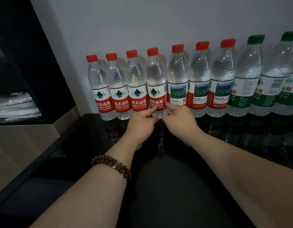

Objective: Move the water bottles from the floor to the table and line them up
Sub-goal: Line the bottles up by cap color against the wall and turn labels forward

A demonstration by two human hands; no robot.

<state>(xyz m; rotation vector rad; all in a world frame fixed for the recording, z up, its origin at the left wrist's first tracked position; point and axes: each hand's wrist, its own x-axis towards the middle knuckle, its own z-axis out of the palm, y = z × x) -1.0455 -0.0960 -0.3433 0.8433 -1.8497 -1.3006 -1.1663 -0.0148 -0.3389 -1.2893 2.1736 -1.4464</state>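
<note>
Several red-capped water bottles stand upright in a row along the wall on the glossy black table. Two green-capped bottles continue the row at the right. My left hand, with a bead bracelet at the wrist, reaches to the foot of the fourth bottle from the left; its index finger touches the red label. My right hand is beside it, index finger on the lower edge of that bottle, next to the fifth bottle. Neither hand wraps around a bottle.
A grey wall rises directly behind the row. At the left stands a dark cabinet with white plastic-wrapped items inside, above a beige surface. The table's left edge runs diagonally down to the lower left.
</note>
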